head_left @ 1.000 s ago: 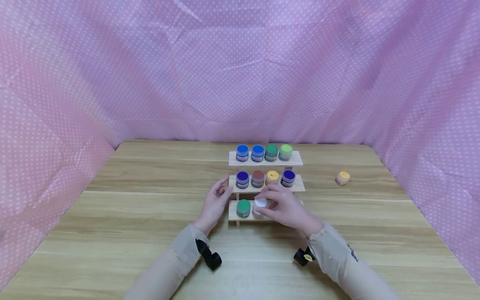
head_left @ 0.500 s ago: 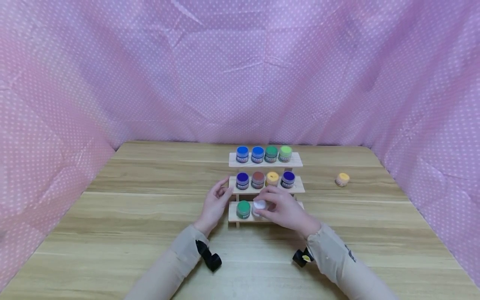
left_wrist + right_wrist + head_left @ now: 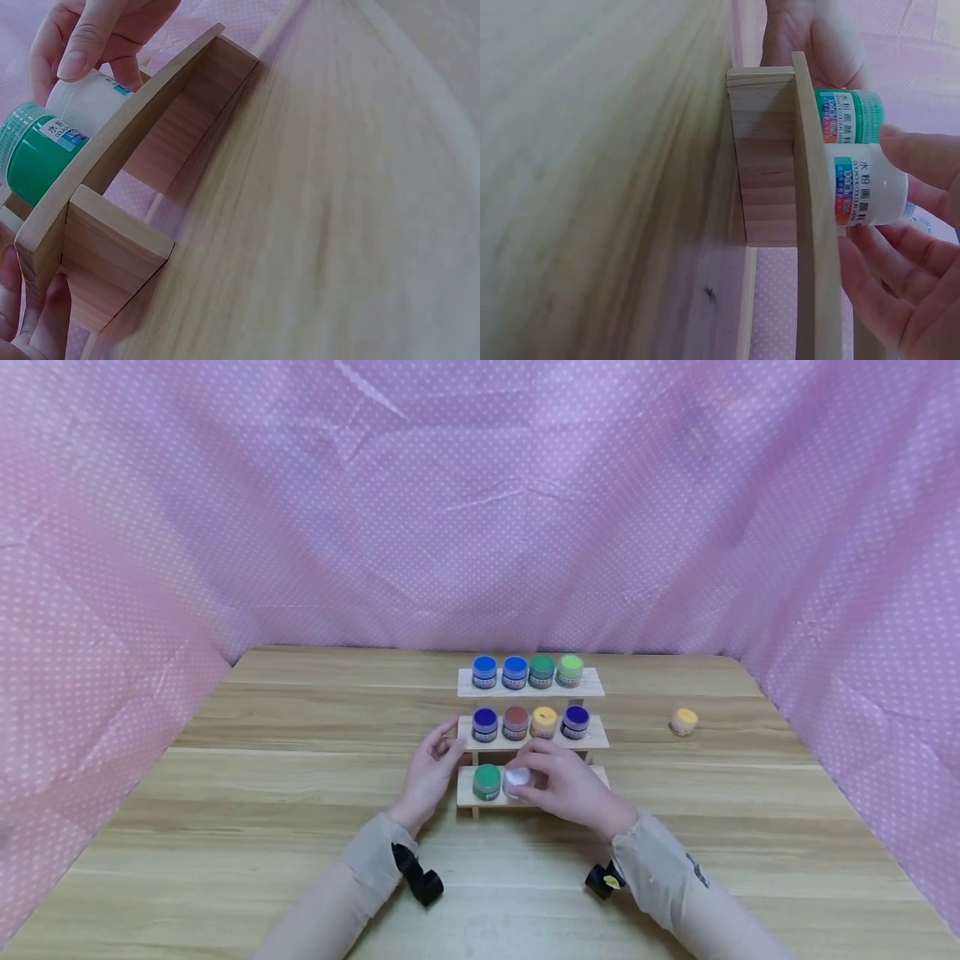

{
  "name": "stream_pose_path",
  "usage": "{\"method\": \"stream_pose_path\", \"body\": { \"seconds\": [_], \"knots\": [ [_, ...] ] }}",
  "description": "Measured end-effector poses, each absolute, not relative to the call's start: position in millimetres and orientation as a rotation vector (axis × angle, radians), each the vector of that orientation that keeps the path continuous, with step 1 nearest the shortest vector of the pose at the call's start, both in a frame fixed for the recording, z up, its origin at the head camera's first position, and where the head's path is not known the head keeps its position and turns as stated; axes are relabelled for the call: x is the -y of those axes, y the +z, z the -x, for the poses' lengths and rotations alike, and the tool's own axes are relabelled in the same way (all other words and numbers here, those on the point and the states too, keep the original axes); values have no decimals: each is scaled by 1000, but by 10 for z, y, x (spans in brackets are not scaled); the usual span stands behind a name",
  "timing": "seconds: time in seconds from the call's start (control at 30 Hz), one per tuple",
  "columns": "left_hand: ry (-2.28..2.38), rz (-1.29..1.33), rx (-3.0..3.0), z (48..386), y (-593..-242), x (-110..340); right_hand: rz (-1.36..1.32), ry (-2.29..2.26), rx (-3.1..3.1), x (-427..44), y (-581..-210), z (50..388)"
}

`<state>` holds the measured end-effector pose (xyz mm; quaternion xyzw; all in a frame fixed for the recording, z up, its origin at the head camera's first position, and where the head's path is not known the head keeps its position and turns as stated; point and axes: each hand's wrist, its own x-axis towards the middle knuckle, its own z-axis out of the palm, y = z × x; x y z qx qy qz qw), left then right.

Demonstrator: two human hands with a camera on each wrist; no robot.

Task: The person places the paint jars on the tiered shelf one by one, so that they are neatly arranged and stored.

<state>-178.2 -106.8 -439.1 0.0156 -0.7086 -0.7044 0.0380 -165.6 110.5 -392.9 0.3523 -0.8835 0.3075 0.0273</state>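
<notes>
In the head view, a three-tier wooden rack [image 3: 596,737] holds rows of small paint jars. My right hand [image 3: 566,783] pinches a white paint jar [image 3: 870,184] between thumb and fingers on the lowest tier. The white jar stands upright on the board, beside a green paint jar [image 3: 487,782] at that tier's left end. My left hand [image 3: 431,768] holds the rack's left end, its thumb and fingers at the edge of the boards. The left wrist view shows fingertips [image 3: 52,319] of that hand by the front board's end.
Two dark purple jars, a brown-red jar [image 3: 515,722] and a yellow-orange jar [image 3: 543,722] line the middle tier. Blue and green jars [image 3: 542,671] fill the top tier. Another yellow-orange jar [image 3: 683,722] stands apart on the wooden table [image 3: 262,777], right of the rack.
My right hand has shifted slightly left with the white jar, bringing it a little closer to the green one. The left hand stays at the rack's end. The head view has tilted up slightly.
</notes>
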Motion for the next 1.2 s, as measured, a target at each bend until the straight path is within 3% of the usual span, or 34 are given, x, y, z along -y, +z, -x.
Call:
{"method": "stream_pose_path", "body": {
  "seconds": [1.2],
  "knots": [
    [-2155, -30, 2124, 1789, -4430, 1048, -1285, 1048, 2726, -1209, -3890, 1692]
  ]
}}
